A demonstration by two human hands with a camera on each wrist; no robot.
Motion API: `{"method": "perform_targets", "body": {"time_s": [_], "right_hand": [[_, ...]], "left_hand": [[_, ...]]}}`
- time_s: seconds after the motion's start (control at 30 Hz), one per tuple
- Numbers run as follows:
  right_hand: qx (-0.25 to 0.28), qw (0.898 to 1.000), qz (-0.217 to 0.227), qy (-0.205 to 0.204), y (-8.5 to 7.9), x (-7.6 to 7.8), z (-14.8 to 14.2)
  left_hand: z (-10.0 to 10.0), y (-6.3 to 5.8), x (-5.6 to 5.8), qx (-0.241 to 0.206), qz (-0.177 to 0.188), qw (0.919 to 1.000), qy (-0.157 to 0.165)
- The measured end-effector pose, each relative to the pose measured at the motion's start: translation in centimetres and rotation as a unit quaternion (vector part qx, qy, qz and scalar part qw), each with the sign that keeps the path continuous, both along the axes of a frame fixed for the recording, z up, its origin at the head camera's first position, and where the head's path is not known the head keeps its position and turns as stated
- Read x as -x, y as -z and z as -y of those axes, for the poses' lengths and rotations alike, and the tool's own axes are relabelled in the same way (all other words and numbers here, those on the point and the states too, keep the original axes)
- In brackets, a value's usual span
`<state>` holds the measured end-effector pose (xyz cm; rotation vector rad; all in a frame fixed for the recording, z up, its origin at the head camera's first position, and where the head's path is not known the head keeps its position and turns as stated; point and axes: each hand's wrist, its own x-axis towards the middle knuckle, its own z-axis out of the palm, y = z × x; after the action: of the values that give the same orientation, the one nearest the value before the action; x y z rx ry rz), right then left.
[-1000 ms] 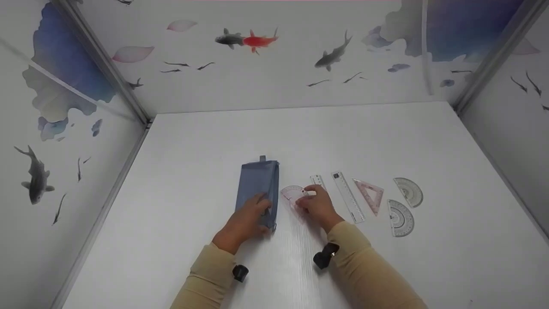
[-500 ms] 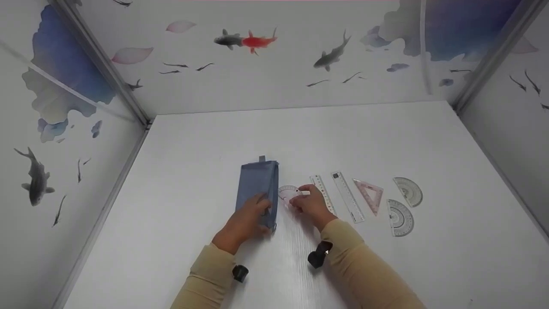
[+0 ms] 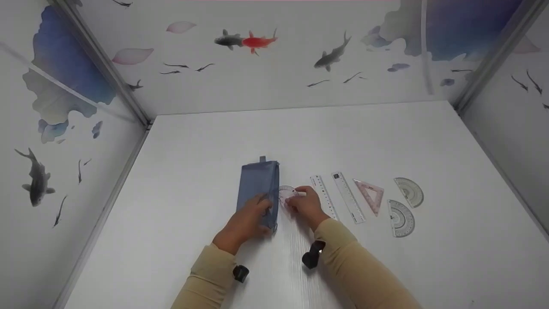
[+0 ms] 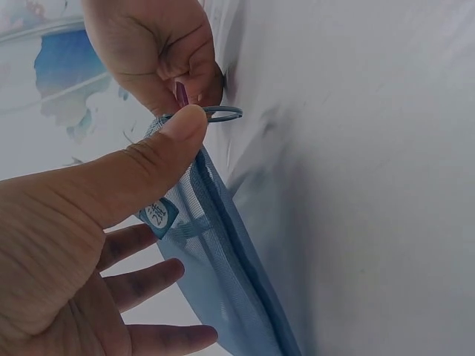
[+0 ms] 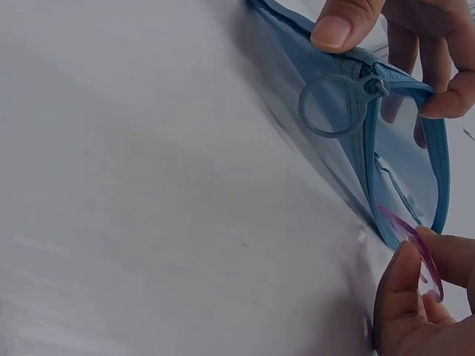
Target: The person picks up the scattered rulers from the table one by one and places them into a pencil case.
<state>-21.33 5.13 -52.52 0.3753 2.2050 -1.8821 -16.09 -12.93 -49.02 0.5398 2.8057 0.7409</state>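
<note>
A blue mesh zip pouch (image 3: pixel 255 182) lies at the middle of the table, its opening facing right. My left hand (image 3: pixel 245 221) grips it, thumb on one edge and fingers on the other side, and the right wrist view shows the mouth parted. A ring zip pull (image 5: pixel 302 107) hangs at the near end. Between thumb and fingers, my right hand (image 3: pixel 309 206) pinches a clear pink-tinted protractor (image 3: pixel 286 190). The protractor's edge (image 5: pixel 438 278) is right at the pouch's mouth; whether its tip is inside is hard to tell.
Right of my right hand lie two clear rulers (image 3: pixel 324 196) (image 3: pixel 348 197), a pink set square (image 3: pixel 370 195) and two clear protractors (image 3: pixel 409 192) (image 3: pixel 401 218). Printed walls with fish surround the white table (image 3: pixel 193 146).
My right hand has moved left with the pink protractor, up to the pouch's mouth, uncovering more of the nearer ruler. The left hand and pouch have stayed in place.
</note>
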Motion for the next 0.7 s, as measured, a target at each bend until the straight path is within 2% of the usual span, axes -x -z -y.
{"method": "perform_targets", "body": {"time_s": [0.37, 0.53, 0.7], "right_hand": [[0.047, 0.998, 0.034, -0.01, -0.9, 0.1, 1.3], [0.056, 0.998, 0.034, -0.022, -0.9, -0.1, 1.7], [0.09, 0.995, 0.038, -0.032, -1.0, -0.3, 2.1]], "left_hand": [[0.0, 0.1, 0.2, -0.005, -0.015, 0.9998, 0.013], [0.2, 0.2, 0.2, -0.013, -0.015, 0.9997, 0.014], [0.2, 0.3, 0.2, -0.022, -0.012, 0.9996, 0.013]]}}
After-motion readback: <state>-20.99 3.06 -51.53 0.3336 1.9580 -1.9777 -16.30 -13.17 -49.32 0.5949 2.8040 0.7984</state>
